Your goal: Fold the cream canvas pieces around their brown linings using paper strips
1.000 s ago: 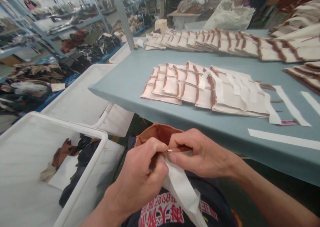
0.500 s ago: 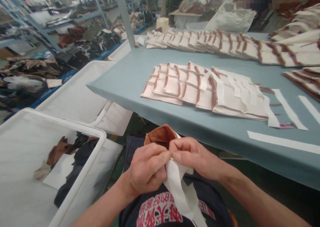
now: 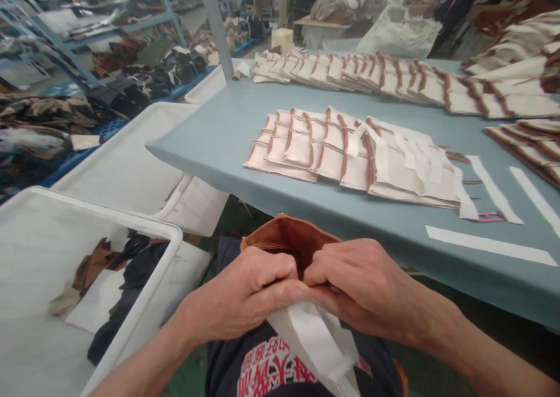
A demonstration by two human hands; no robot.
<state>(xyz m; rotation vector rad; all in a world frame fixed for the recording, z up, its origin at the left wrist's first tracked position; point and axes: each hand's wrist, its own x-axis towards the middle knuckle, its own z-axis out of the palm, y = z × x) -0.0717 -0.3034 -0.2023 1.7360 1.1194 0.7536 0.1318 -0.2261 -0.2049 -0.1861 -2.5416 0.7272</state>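
Observation:
Low in the middle of the view, my left hand [image 3: 247, 295] and my right hand [image 3: 363, 286] meet over my lap, fingertips touching. Both are closed on a brown fabric pouch [image 3: 289, 239] whose open mouth shows just above my knuckles. A white strip [image 3: 317, 341] hangs down from where my fingers pinch, over my dark printed shirt [image 3: 271, 368]. What lies inside the pinch is hidden.
A blue-grey table [image 3: 219, 134] stands ahead with overlapping rows of cream pouches trimmed in brown [image 3: 345, 152] and loose white strips [image 3: 490, 245]. White bins [image 3: 39, 280] with fabric scraps [image 3: 109, 268] sit at my left. Shelves of fabric fill the far left.
My hands have dropped slightly and pulled the pouch mouth wider, so more brown fabric shows. The white strip hangs lower across my shirt.

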